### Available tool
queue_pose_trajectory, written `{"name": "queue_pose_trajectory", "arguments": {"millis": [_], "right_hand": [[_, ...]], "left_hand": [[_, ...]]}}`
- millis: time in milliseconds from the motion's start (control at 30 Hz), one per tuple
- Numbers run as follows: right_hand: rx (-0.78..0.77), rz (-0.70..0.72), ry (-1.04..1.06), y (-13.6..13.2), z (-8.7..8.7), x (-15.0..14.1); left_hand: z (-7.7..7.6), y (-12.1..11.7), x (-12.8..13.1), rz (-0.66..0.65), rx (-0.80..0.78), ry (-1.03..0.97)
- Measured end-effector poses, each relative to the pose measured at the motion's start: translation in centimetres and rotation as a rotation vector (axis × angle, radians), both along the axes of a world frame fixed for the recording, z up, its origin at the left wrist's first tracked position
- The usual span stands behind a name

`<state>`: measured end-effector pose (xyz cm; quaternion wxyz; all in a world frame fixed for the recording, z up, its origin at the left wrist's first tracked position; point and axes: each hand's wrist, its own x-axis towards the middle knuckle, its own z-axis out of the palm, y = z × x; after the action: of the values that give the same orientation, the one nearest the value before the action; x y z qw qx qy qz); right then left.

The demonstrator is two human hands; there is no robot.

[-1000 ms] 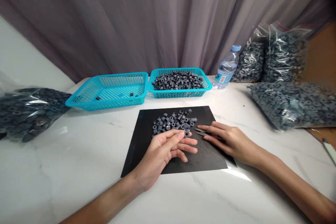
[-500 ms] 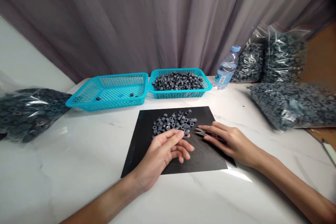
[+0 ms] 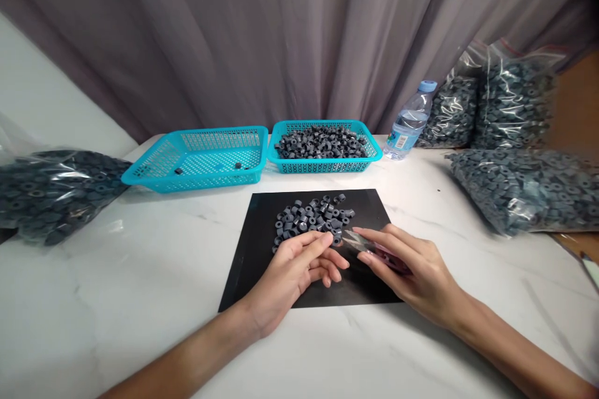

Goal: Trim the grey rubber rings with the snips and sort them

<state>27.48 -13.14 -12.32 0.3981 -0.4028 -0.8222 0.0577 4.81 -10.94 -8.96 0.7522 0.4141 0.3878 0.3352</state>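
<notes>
**Two hands at a pile of small grey rings**

I see a black mat (image 3: 262,262) lying flat on a white table (image 3: 116,299). I will say where things are from that mat.

On the far half of the mat sits a pile of small grey rings (image 3: 312,217). My left hand (image 3: 292,271) rests on the near side of the mat, right at the edge of the pile. Its fingers (image 3: 322,240) are curled in and touch the nearest rings. I cannot tell if it is holding a ring or just touching them.

My right hand (image 3: 412,268) is on the right side of the mat. It is closed around a small pair of snips (image 3: 358,240) with a pink handle. The metal tip sticks out past the fingers and points at the pile, very near the left hand's fingertips.

Behind the mat stand two blue baskets, side by side and touching. The left basket (image 3: 206,159) has only a few rings in it. The right basket (image 3: 358,165) is full of grey rings.

To the right of the full basket stands a water bottle (image 3: 409,121) with a blue cap. Past it, and to the right of the mat, lie clear bags of rings (image 3: 515,187). Another bag of rings (image 3: 51,190) lies far to the left of the mat. A grey curtain (image 3: 281,37) hangs behind it all.
</notes>
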Motion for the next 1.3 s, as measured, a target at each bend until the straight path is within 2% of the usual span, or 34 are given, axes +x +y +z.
{"name": "queue_pose_trajectory", "arguments": {"millis": [300, 1000, 1200, 1300], "right_hand": [[-0.006, -0.003, -0.134, -0.20, -0.29, 0.20], [0.017, -0.044, -0.129, -0.48, -0.49, -0.08], [0.021, 0.017, -0.166, -0.41, -0.19, 0.04], [0.010, 0.002, -0.146, -0.32, -0.31, 0.15]], "left_hand": [[0.07, 0.07, 0.26, -0.031, -0.004, 0.038], [0.36, 0.17, 0.24, -0.006, -0.025, 0.061], [0.07, 0.41, 0.22, -0.004, -0.017, 0.062], [-0.05, 0.48, 0.26, -0.007, -0.020, 0.062]]}}
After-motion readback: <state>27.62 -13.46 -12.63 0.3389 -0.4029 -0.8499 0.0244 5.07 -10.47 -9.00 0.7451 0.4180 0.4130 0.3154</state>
